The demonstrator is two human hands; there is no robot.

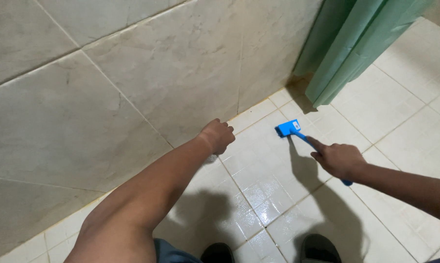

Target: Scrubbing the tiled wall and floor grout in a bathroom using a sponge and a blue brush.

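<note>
My left arm reaches forward and down, elbow slightly bent, forearm bare — the left hand is curled into a loose fist, knuckles turned away from me. My right arm comes in from the right edge, forearm nearly level. The right hand is closed in a grip — index finger stretched forward, the other fingers wrapped under, back of the hand facing up.

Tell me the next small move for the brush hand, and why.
Probably pull the blue brush back along the floor tiles toward the feet: the right hand grips its handle, its head sits near the wall, and the left hand is braced there.
</note>
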